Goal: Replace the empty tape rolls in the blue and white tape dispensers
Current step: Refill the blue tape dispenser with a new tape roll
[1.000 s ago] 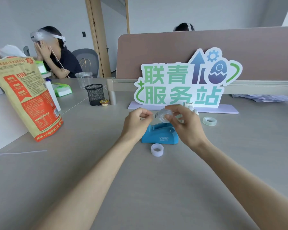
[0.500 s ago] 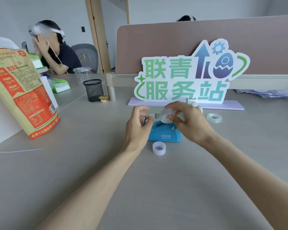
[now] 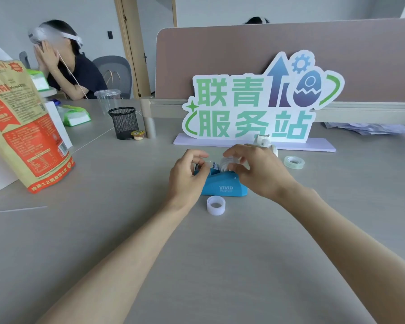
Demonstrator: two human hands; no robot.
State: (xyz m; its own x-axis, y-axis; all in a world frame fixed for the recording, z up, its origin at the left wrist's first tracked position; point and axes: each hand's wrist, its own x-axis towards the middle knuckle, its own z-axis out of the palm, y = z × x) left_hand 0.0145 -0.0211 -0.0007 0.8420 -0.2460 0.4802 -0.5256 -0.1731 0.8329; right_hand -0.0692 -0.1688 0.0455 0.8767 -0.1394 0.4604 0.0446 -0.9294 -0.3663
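Note:
The blue tape dispenser (image 3: 223, 187) stands on the grey desk in the middle of the view. My right hand (image 3: 258, 170) grips a clear tape roll (image 3: 227, 163) sitting at the top of the dispenser. My left hand (image 3: 187, 177) pinches the roll's loose end over the dispenser's left tip. An empty white tape core (image 3: 216, 205) lies on the desk just in front of the dispenser. The white tape dispenser (image 3: 265, 142) is partly hidden behind my right hand. A second clear tape roll (image 3: 294, 162) lies flat to the right.
A large sign (image 3: 255, 106) on a lilac base stands right behind the dispensers. A red and tan bag (image 3: 21, 127) leans at the left. A black mesh cup (image 3: 123, 122) and a small pudding cup (image 3: 137, 134) sit further back. A person sits at the far left.
Both hands have lowered the clear roll from above the blue dispenser down onto it. My left hand has moved left along the tape end toward the dispenser's tip.

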